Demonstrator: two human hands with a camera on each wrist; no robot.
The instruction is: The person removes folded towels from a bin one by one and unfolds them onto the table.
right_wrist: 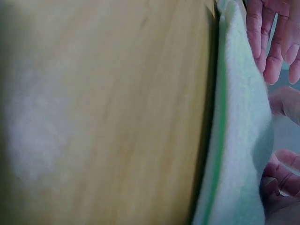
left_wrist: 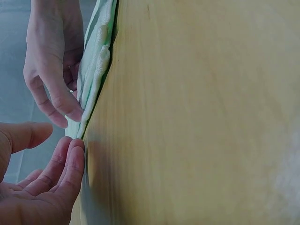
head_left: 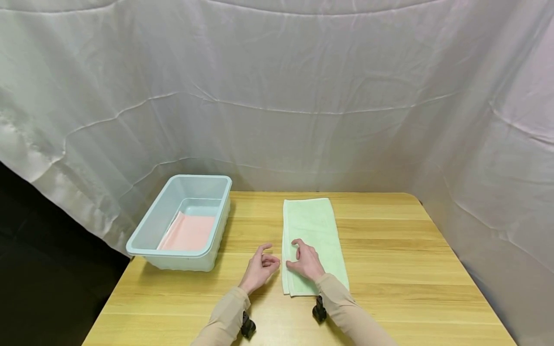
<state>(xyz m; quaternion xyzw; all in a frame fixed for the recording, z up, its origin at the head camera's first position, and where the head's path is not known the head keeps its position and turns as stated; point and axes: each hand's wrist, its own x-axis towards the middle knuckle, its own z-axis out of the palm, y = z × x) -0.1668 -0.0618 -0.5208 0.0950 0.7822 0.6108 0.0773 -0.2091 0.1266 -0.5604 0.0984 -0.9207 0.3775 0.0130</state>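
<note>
A light green towel (head_left: 312,218), folded into a long strip, lies flat on the wooden table. Over its left edge is my right hand (head_left: 306,261), thumb and fingers bent but apart, with no cloth between them. The left wrist view shows that hand's fingertips at the towel's layered edge (left_wrist: 96,65); whether they touch cannot be told. My left hand (head_left: 259,270) is just left of the towel, thumb spread away from the fingers and holding nothing. In the left wrist view its fingertips (left_wrist: 77,147) come close to the towel's edge.
A pale blue plastic bin (head_left: 222,216) stands on the table's left side, with a folded pink cloth (head_left: 190,233) inside. Grey-white curtain (head_left: 303,134) hangs behind and beside the table (head_left: 402,269). Each sleeve carries a small black wrist camera (head_left: 319,310).
</note>
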